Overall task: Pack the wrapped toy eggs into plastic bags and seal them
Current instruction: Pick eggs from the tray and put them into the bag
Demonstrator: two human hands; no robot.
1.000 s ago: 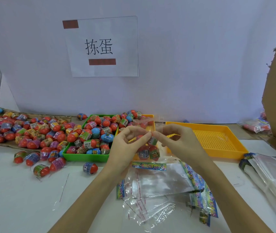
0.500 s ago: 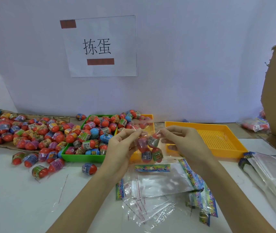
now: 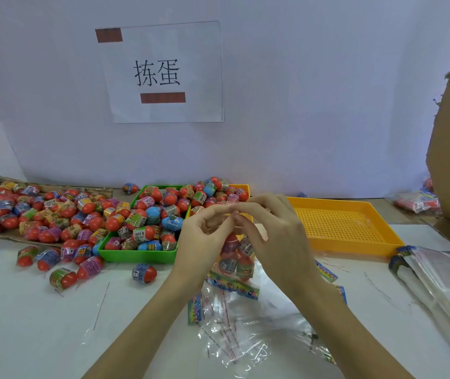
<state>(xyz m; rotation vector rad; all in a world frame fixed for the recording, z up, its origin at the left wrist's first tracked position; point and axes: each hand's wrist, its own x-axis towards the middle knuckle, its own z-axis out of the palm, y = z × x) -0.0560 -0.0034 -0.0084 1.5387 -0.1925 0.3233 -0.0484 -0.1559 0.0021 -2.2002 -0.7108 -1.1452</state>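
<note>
While both the left hand (image 3: 204, 236) and right hand (image 3: 270, 233) pinch the top of a filled bag (image 3: 236, 255) above the tabletop (image 3: 40, 324), sealing it, many eggs (image 3: 147, 214) await packing.

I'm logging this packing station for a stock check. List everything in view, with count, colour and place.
filled bag: one, clear, several eggs inside, held up at centre.
loose eggs: many, mostly red, some blue, heaped on cardboard at left and spilling onto the table.
green tray: one, full of eggs, left of centre.
orange tray: one, perforated, no eggs in it, right of centre.
empty bags: several, clear with printed headers, near edge of table.
bag stack: one, clear, far right.
paper sign: one, white, taped to wall.
left hand: pinches the bag's top.
right hand: pinches the bag's top.
</note>
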